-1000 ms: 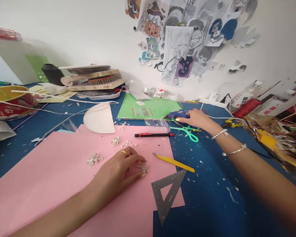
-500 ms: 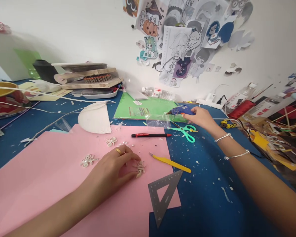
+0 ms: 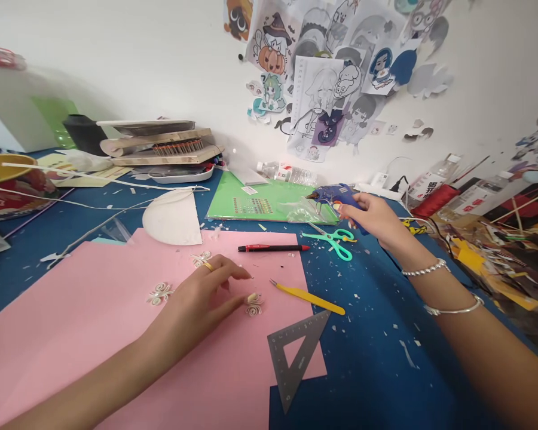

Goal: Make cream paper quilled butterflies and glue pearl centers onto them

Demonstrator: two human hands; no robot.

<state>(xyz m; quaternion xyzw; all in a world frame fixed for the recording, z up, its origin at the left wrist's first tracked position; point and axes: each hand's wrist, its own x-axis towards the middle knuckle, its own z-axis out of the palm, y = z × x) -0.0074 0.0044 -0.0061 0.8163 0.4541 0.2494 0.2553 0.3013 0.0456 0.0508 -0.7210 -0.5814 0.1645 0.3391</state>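
My left hand hovers over the pink sheet, with thumb and index finger apart. Its thumb tip is beside or touching a small ornament of coiled white cord; contact cannot be told. Two similar coiled ornaments lie to the left, one in the open and another partly behind my fingers. At the back right, my right hand is closed around a blue glue gun, its nozzle pointing left over the green pack.
A red-black pen, yellow tweezers and a grey set square lie around the sheet's right side. Green scissors rest below the glue gun. A white half-round piece sits at the sheet's far edge. Paper scraps dot the blue table.
My left index finger has moved up and away from the coiled ornament, widening the gap to the thumb. My right hand and the glue gun have shifted slightly right, and the gun shows more fully.
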